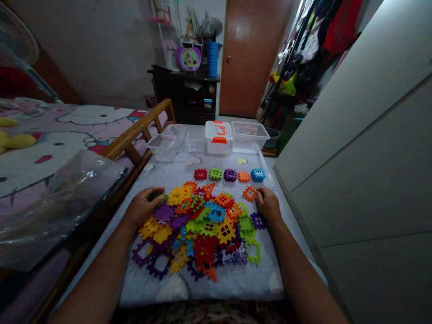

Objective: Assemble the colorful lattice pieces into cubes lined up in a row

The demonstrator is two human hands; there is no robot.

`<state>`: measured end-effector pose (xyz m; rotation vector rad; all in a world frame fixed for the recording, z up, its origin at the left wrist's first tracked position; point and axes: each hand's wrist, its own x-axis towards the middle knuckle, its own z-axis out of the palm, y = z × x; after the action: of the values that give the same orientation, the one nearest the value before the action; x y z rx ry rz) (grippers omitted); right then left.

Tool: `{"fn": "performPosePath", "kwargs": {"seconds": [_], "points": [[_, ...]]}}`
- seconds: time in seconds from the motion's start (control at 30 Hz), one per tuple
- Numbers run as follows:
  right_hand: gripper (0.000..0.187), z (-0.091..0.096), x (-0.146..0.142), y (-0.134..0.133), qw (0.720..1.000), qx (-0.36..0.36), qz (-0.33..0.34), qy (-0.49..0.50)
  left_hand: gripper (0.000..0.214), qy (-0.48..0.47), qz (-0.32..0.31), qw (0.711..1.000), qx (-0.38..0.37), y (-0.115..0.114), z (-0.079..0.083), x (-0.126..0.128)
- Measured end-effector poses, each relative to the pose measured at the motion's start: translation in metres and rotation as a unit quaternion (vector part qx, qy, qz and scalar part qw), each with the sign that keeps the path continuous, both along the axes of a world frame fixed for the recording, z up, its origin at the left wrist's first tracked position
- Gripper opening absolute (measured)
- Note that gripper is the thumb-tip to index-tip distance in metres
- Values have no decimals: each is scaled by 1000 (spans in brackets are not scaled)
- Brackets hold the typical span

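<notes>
My right hand [269, 205] is closed, pinching the edge of an orange window-shaped building tile [249, 193] just right of the pile. At the left rim of the pile my left hand [144, 207] lies with thumb and fingers apart, beside a purple tile [164, 213] and a mostly hidden green piece. Between my hands spreads a heap of notched plastic tiles [204, 249] in red, yellow, green, blue, orange and purple. Beyond it runs a row of sorted pieces: red [200, 174], green [215, 174], purple [230, 175], orange [244, 177] and blue [258, 174].
Clear bins [163, 148] stand at the far left of the cloth-covered table [199, 292]. A lidded box with orange clips [218, 138] and another bin [250, 136] are at the back. A wooden bed rail [138, 130] borders the left, a pale cabinet [364, 148] the right.
</notes>
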<state>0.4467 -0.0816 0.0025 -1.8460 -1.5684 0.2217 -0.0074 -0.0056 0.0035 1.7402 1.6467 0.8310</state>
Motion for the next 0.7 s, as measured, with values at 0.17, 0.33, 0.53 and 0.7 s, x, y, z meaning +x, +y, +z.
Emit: {"fn": "performPosePath", "kwargs": {"seconds": [0.17, 0.33, 0.53, 0.7], "points": [[24, -5, 2, 2, 996, -7, -34, -79, 54, 4, -3, 1000, 8, 2, -4, -3], [19, 6, -7, 1, 997, 5, 16, -79, 56, -4, -7, 1000, 4, 2, -7, -3], [36, 39, -44, 8, 955, -46, 289, -39, 55, 2, -3, 1000, 10, 2, -8, -2], [67, 54, -70, 22, 911, -157, 374, -69, 54, 5, 0, 1000, 24, 3, -10, -2]]}}
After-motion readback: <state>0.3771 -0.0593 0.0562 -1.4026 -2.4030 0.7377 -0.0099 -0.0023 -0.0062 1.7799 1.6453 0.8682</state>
